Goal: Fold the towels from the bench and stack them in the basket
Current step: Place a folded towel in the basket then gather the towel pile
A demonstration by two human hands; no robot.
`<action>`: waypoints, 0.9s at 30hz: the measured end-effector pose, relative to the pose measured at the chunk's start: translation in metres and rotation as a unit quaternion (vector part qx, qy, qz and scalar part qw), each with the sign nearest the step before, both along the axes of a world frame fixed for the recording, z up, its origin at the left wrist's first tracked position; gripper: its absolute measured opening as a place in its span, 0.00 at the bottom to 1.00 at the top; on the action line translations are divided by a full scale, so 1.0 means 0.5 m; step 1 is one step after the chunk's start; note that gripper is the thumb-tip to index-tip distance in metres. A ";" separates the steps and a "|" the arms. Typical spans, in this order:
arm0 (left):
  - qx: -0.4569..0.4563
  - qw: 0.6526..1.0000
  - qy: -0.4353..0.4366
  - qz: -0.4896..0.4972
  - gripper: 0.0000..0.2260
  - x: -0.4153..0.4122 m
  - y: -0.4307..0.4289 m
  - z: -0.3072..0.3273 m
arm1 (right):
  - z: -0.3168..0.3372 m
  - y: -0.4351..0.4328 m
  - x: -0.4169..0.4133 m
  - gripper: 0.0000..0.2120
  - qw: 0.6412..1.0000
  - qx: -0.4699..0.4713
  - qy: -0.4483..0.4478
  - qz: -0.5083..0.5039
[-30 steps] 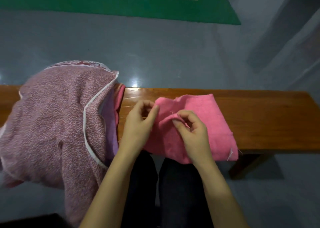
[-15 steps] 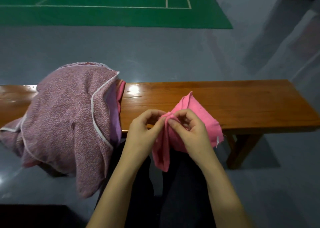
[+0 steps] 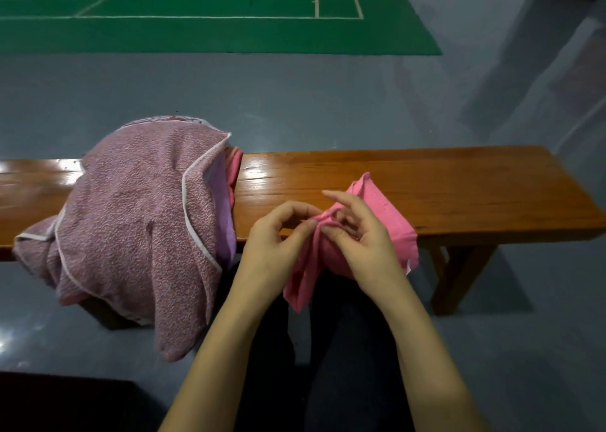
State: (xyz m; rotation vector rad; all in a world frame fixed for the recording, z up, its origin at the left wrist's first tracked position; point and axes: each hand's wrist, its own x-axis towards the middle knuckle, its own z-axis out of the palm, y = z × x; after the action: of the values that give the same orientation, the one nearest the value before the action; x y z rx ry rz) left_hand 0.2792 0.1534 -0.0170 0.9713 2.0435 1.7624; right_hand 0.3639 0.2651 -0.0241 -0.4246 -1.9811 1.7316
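- A small bright-pink cloth towel (image 3: 383,215) lay bunched at the near edge of the long glossy orange-brown wooden bench (image 3: 459,188), its lower part hanging off the front edge over the person's dark-trousered lap (image 3: 344,349).
- The left hand (image 3: 272,244) pinched a raised fold of that pink towel between thumb and curled fingertips, right where the two hands met.
- The right hand (image 3: 364,238) pinched the same gathered edge with its thumb and a lower finger; its other fingers were spread and partly lifted above the cloth, so the grip looked light.
- The pink towel was gathered, not squared: no flat, finished fold showed, so I judged this towel to be early in its folding, with edges being lined up.
- A large mottled mauve terry towel with white piping (image 3: 137,228) sat heaped on the left part of the bench, draping over the front edge toward the grey floor (image 3: 295,103); a strip of pink cloth (image 3: 234,172) peeked from beneath its right side. Both appeared unfolded.
- No basket was visible, so how many towels were already stacked could not be told.
- As a judgement, most of the task remained: finish the pink towel, fold the heap, and stack all in the basket.
- A green court mat with white lines (image 3: 210,15) lay beyond.
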 end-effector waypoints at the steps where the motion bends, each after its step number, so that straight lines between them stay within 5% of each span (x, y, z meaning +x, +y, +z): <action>1: -0.003 1.000 0.003 0.005 0.05 0.002 -0.001 -0.001 | 0.002 0.000 -0.001 0.18 1.000 0.017 -0.002 0.008; 4: -0.041 0.997 0.043 0.039 0.04 0.009 -0.003 -0.004 | 0.005 0.003 -0.008 0.16 0.999 0.033 -0.005 -0.018; 11: -0.165 0.974 0.154 -0.030 0.23 0.006 -0.054 -0.066 | 0.021 0.022 -0.017 0.09 0.992 0.050 0.023 -0.111; 16: -0.199 0.926 0.302 -0.107 0.16 -0.032 -0.084 -0.089 | 0.030 0.030 -0.021 0.07 0.989 0.055 0.035 -0.133; 27: -0.162 0.924 0.344 -0.033 0.14 -0.080 -0.119 -0.026 | 0.026 0.046 -0.012 0.06 0.973 0.059 0.020 -0.224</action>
State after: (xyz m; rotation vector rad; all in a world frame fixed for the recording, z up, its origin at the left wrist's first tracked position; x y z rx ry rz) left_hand 0.2393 0.0941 -0.0300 1.6815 2.5419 1.0599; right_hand 0.3577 0.2879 -0.0111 -0.7259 -1.7768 1.3231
